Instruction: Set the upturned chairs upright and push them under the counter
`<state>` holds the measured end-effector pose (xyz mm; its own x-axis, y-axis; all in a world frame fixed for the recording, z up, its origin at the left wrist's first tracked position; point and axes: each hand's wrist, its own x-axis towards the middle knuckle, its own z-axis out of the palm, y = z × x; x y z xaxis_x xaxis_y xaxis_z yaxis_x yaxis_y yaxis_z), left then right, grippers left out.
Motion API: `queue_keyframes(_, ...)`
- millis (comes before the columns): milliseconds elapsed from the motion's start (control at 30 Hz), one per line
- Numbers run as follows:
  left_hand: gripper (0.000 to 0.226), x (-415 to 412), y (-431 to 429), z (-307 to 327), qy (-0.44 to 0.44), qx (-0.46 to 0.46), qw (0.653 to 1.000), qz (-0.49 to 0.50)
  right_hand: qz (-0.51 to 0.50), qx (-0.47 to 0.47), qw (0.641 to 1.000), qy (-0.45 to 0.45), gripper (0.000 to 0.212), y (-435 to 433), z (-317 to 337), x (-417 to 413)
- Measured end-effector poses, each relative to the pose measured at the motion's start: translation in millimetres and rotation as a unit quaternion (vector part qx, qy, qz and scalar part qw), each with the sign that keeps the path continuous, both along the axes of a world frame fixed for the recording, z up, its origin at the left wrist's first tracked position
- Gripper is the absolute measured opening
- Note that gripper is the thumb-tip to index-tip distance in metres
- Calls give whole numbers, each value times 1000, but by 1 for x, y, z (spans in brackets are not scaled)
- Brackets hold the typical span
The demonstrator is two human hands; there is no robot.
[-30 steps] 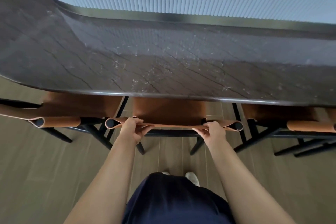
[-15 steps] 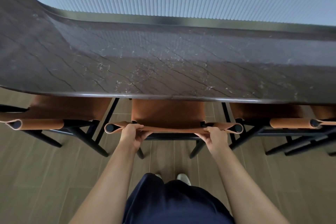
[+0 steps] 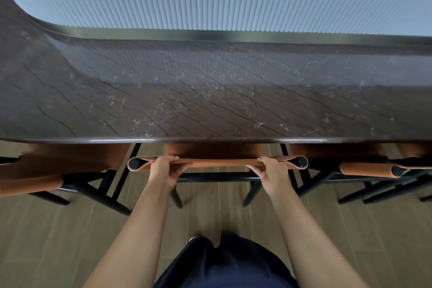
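Both bare arms reach straight forward, forearms nearly parallel. The left hand [image 3: 163,170] and the right hand [image 3: 272,172] each grip the top edge of the black-framed chair with a tan leather backrest [image 3: 217,162], knuckles up and fingers curled over the leather (fingertips hidden behind it). The chair stands upright between the hands, its seat tucked beneath the dark brown veined stone desk [image 3: 210,100] just beyond the fingers. Outside each hand stands a similar chair, the left neighbouring chair [image 3: 58,166] and the right neighbouring chair [image 3: 364,168], both partly under the desk.
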<state>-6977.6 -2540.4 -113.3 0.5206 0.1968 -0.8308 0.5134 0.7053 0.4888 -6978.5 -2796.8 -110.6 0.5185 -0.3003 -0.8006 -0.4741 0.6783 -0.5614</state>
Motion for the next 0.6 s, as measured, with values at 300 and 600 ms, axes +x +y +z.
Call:
queue_keyframes(300,24,-5,-6,-10,-3,13,1000,6,-5,-29,1000,-7,25,-1,-11,0)
queue_keyframes(600,16,-16,-17,-7,-9,-22,1000,-2,-5,-50,999,9,21,-15,-14,0)
